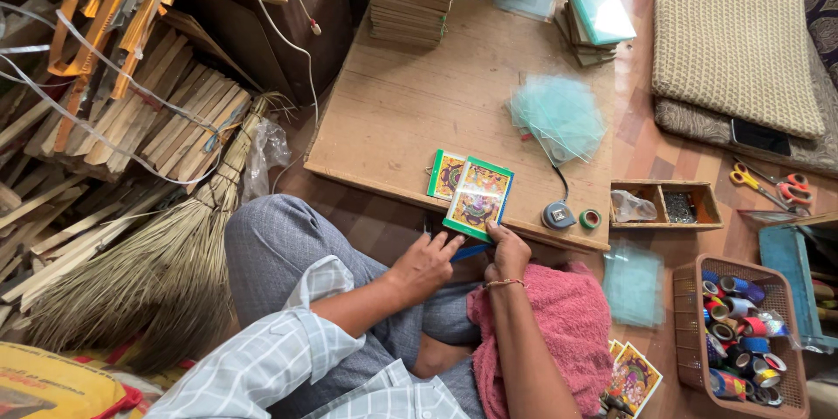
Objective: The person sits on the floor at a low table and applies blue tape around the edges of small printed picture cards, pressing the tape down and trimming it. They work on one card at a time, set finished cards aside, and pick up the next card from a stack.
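Right hand (509, 250) pinches the green-bordered picture card (477, 198) at its near edge, left hand (425, 264) half-open beside; card judged light, thin, stiff, best gripped by edges.

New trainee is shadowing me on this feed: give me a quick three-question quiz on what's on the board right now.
1. True or false: both hands touch the green-bordered picture at the wooden board's near edge.
2. What lies just right of that picture? A) scissors B) tape measure C) broom
3. What fills the basket at the lower right?

Key:
1. True: left hand and right hand meet its lower edge.
2. B, the tape measure.
3. Tape rolls in many colours.
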Demonstrator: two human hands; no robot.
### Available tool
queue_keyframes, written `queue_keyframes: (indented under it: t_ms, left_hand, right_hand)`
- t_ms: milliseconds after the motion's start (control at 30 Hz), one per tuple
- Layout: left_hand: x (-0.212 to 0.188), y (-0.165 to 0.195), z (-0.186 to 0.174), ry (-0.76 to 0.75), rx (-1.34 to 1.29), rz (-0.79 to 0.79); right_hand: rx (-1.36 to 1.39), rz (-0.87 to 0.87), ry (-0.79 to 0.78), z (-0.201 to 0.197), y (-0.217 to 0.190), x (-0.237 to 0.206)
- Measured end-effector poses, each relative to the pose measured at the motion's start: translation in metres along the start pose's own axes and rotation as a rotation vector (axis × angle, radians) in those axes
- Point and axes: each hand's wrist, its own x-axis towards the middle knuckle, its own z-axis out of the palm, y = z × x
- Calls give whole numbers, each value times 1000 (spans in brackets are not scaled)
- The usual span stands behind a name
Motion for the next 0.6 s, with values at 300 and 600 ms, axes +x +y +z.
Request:
queue_keyframes:
  t_ms: [300,600]
  left_hand:
    - [9,14,7,-2,171,-50]
    - [-5,-24,-6,70,-615,-491]
  right_hand:
    - [-1,13,14,4,-2,0]
    - [-14,-22,-5,-2,0,9]
